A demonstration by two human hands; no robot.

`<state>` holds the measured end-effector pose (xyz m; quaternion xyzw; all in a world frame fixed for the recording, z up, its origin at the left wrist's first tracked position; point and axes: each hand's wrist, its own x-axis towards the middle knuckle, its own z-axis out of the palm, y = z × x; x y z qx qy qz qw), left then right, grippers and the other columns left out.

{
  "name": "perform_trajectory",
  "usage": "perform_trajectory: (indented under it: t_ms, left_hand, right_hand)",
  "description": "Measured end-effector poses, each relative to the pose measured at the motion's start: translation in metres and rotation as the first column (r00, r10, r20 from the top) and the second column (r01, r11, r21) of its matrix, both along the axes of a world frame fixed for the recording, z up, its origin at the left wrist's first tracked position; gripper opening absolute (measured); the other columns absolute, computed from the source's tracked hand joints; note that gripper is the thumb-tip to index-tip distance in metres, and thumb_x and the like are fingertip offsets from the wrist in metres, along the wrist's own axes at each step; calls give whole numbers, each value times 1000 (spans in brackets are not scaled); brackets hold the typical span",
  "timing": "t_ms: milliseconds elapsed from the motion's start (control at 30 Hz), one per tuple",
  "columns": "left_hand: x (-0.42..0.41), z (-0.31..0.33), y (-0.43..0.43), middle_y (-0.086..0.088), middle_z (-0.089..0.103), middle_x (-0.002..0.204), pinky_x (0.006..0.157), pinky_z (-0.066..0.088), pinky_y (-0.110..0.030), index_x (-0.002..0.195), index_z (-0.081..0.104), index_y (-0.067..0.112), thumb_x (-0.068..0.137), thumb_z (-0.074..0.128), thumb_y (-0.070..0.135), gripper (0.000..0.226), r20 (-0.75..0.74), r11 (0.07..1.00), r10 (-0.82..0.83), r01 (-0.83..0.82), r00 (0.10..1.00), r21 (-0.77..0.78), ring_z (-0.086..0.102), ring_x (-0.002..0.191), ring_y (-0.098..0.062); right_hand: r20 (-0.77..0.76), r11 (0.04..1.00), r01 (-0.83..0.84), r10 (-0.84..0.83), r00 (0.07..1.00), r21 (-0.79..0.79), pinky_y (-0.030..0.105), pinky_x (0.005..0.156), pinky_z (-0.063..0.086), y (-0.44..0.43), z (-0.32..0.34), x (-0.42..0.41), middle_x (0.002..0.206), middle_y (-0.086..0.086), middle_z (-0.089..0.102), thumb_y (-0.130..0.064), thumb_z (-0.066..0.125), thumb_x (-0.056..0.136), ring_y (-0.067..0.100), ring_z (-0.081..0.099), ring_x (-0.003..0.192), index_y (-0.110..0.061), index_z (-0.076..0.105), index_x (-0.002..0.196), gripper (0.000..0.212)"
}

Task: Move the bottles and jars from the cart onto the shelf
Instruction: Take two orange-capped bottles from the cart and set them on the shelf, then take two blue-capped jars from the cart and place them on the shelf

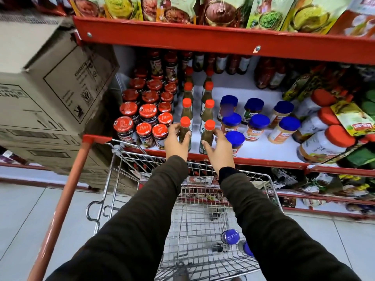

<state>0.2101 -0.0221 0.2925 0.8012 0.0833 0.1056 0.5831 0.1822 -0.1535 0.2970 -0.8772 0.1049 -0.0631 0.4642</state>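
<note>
Bare shelf (261, 148) lies right of the front blue-lidded jar (235, 141); red-capped jars (145, 120) crowd the left, bottles (207, 110) the middle.

Cart jar lid (230, 236): "VEEBA" in white letters on the blue cap, seen from above.
Blue-capped jars (256, 127): a small "VEEBA" band on the front labels; the finer print is too small to read.
Large orange-lidded jar (322, 148): "Jam" legible on the label, with a line above it that seems to read "Mix Fruit".
Top-shelf pouch (176, 9): letters ending in "TNEY" near its top edge.
Cardboard box (60, 82): printed panels and handling symbols, wording blurred.
Red-lidded jars (123, 126): print unreadable.
</note>
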Motion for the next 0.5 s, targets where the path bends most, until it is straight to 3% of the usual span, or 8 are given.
perform_trajectory:
  t_ms: [67,167,233,367,433,500]
  left_hand:
    - [-8,-4,-2,-5,63,127,90,38,-12,134,50,10,94,62,19,43,-1,1000,9,-9,1000,7,54,108,-8]
    - [-27,-20,-6,-5,53,144,110,42,-35,143,42,13,95,59,26,52,-1,1000,23,-23,1000,0,50,131,-17]
    - [-47,-34,-10,-4,48,148,115,39,-44,145,40,16,97,56,28,52,-19,1000,14,-14,1000,0,45,138,-18]
    - [-97,-70,-24,-3,45,152,118,34,-36,146,41,16,100,51,26,48,-102,995,-57,65,993,82,42,140,-17]
    - [-122,-90,-31,-4,45,151,115,34,-32,145,43,18,100,51,23,46,-178,985,-105,127,978,119,42,140,-20]
    - [-144,-112,-39,-6,47,149,111,36,-30,143,45,19,100,52,20,44,-267,977,-139,177,954,122,44,138,-22]
  right_hand:
    - [-17,1000,-21,21,1000,6,39,111,43,1,-2,-12,144,12,55,-27,66,93,28,52,134,-11,37,149,65]
    - [-27,998,-65,65,998,-2,28,112,30,-2,-8,-41,154,10,45,-35,58,98,24,43,141,-15,31,152,64]
    - [-56,993,-108,105,993,-55,25,112,25,-10,-20,-64,159,7,38,-39,53,100,22,37,145,-18,29,154,63]
    - [-236,977,-195,170,957,-87,45,121,29,-41,-64,-106,166,4,21,-48,48,99,24,38,146,-27,20,156,67]
    - [-325,967,-231,184,927,-111,37,119,23,-64,-83,-127,166,2,20,-43,51,99,21,35,146,-25,23,156,66]
    - [-394,960,-253,189,899,-116,28,113,28,-92,-105,-146,165,2,25,-34,53,100,20,40,142,-24,29,154,60]
